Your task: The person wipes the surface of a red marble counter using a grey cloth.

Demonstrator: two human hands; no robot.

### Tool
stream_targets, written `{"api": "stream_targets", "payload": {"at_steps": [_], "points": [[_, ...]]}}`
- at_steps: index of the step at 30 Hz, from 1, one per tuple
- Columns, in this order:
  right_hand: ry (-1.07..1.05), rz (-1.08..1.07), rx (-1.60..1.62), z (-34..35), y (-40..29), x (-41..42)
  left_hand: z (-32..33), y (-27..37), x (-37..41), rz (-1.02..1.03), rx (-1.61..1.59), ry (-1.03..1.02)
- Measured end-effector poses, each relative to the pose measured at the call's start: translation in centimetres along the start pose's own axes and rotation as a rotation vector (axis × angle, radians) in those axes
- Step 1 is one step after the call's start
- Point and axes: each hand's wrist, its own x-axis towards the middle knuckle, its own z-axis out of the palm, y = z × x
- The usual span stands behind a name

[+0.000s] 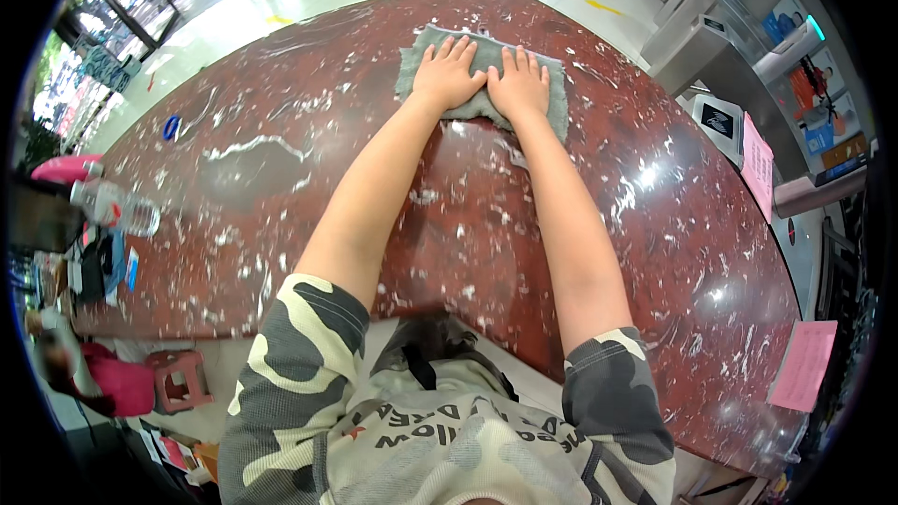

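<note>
A grey-green cloth point(556, 95) lies spread on a curved, polished red stone countertop point(477, 224) with white veins, close to its far edge. My left hand point(449, 76) rests palm down on the left half of the cloth, fingers spread. Beside it, my right hand point(520, 86) is laid flat on the right half, its fingers slightly apart. The two thumbs nearly meet near the middle. Neither hand grips the cloth; both press on it from above with arms stretched forward.
At left are a blue ring point(170, 128), a clear plastic bottle point(119, 207) and a pink bottle point(66, 168). Pink printed sheets point(803, 366) hang over the right edge, near a card reader point(717, 122) and metal turnstiles point(736, 49). A person point(116, 379) is beside a plastic stool point(179, 377).
</note>
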Motion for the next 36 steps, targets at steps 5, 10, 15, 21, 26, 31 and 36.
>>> {"api": "stream_targets", "payload": {"at_steps": [5, 10, 15, 21, 26, 31, 36], "points": [[0.01, -0.012, -0.083, 1.9, 3.0, 9.1, 2.2, -0.4, 8.9, 0.018, -0.098, 0.004], [-0.003, 0.004, -0.113, 3.8, 5.0, 16.7, 4.1, -1.1, 16.4, 0.032, -0.045, 0.011], [-0.026, 0.004, -0.123, 4.6, 5.5, 21.1, 5.1, -2.2, 20.8, 0.055, -0.02, 0.014], [-0.006, -0.031, -0.127, 4.5, 5.6, 19.2, 4.8, -1.9, 19.3, 0.046, -0.01, 0.012], [-0.002, -0.05, -0.126, 2.7, 4.4, 12.5, 2.9, -0.5, 12.8, 0.045, -0.023, -0.001], [-0.04, -0.015, -0.092, 0.2, 2.9, 2.6, 0.7, 1.5, 3.3, 0.046, -0.023, -0.032], [-0.02, -0.023, -0.072, -2.5, 1.2, -8.1, -1.4, 3.4, -7.1, 0.048, -0.001, -0.011]]}}
